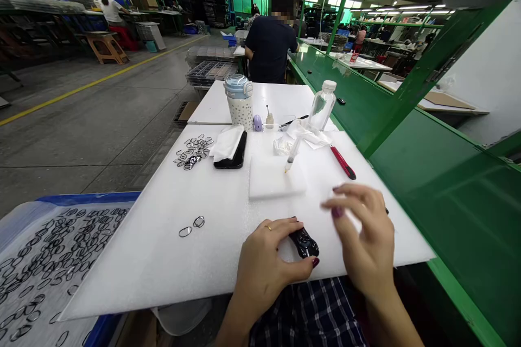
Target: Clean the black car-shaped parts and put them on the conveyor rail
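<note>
My left hand [271,260] grips a glossy black oval part [305,242] between thumb and fingers, low over the near edge of the white tabletop [163,260]. To its right, my right hand [364,233] is raised with loosely bent, parted fingers. I see nothing held in it, though its fingertips are slightly blurred. Beyond both hands lies a white foam block [271,181], with a syringe [292,157] resting tilted on it. Two thin black rings [198,222] lie left of my left hand, and a pile of similar rings [191,154] sits farther back.
A red utility knife [343,162], crumpled tissue [307,133], a clear bottle [323,105], a speckled tumbler [240,103] and a black phone [238,156] under tissue stand farther back. At left is a blue-edged tray [91,198] of rings. A green ledge [439,190] borders the right. Someone sits ahead.
</note>
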Demonstrator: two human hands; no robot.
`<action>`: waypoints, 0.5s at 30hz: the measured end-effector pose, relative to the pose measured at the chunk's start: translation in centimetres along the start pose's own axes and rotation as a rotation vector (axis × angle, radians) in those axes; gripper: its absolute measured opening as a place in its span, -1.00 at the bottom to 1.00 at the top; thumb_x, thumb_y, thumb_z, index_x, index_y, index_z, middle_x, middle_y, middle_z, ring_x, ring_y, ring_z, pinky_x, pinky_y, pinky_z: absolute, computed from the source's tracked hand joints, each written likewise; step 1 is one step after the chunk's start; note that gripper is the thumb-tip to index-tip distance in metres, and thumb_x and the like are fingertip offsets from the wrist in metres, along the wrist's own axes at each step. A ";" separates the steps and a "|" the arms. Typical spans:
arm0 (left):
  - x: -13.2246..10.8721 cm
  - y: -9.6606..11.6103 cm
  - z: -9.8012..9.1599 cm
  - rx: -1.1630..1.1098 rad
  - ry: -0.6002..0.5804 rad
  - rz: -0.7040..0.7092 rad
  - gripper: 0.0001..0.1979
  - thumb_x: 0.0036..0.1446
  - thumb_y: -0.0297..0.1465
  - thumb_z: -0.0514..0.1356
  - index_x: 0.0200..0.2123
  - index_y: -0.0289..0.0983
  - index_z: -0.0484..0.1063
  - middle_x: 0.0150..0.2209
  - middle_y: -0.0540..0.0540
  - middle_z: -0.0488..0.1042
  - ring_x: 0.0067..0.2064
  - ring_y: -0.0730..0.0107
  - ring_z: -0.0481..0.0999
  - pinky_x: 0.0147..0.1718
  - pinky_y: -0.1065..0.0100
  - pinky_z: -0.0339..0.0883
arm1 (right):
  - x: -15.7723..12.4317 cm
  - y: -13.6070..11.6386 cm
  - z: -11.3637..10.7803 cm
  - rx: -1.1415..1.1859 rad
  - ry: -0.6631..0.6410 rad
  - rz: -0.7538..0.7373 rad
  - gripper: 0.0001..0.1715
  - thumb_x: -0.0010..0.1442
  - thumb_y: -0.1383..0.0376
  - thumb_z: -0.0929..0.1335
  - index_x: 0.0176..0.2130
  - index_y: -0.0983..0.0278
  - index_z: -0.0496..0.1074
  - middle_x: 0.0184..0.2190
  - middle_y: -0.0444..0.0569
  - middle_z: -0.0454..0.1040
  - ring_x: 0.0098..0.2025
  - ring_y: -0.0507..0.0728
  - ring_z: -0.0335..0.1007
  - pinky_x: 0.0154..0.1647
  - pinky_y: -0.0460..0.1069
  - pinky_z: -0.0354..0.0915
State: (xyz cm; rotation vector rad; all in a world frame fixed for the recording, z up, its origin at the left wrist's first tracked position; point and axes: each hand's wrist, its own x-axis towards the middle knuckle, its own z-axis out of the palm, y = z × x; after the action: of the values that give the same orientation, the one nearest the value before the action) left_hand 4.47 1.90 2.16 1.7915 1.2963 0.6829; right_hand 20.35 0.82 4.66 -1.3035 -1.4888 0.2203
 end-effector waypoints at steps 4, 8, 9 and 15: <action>0.0 -0.4 0.3 0.024 0.023 0.070 -0.50 -0.17 -0.38 0.40 -0.06 -0.15 0.53 0.03 -0.02 0.53 0.05 0.13 0.45 0.08 0.13 0.31 | -4.8 0.5 -1.9 -0.304 -0.244 -0.141 -0.81 0.20 0.33 0.30 -0.20 0.12 0.47 -0.06 0.03 0.30 -0.07 0.28 0.16 -0.13 0.20 0.05; 0.0 -0.6 0.4 0.047 0.015 0.086 -0.47 -0.21 -0.42 0.41 -0.05 -0.16 0.53 0.05 -0.02 0.52 0.06 0.13 0.45 0.09 0.10 0.31 | -5.6 0.2 -0.3 -0.395 -0.262 -0.126 -0.75 0.21 0.39 0.27 -0.16 0.15 0.46 -0.08 0.06 0.32 -0.10 0.28 0.19 -0.21 0.17 0.09; 0.0 -0.7 0.4 0.050 0.011 0.091 -0.47 -0.20 -0.44 0.41 -0.05 -0.16 0.53 0.05 -0.02 0.52 0.06 0.14 0.45 0.09 0.11 0.31 | -5.5 -0.3 0.0 -0.367 -0.278 -0.120 -0.73 0.20 0.41 0.26 -0.16 0.16 0.46 -0.09 0.06 0.32 -0.11 0.27 0.20 -0.22 0.16 0.11; -0.1 -0.7 0.4 0.075 0.017 0.084 -0.44 -0.24 -0.33 0.46 -0.06 -0.15 0.54 0.05 -0.03 0.52 0.05 0.10 0.46 0.10 0.03 0.32 | -8.2 -1.2 -2.9 0.203 -0.215 -0.139 -0.75 0.23 0.41 0.24 -0.24 0.16 0.48 -0.28 0.02 0.37 -0.29 0.15 0.37 -0.37 0.03 0.30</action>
State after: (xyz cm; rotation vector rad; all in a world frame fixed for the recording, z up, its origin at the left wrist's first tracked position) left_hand 4.40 1.78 1.34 1.9134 1.2783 0.7053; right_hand 20.35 -7.51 1.86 -1.0345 -1.6841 0.4205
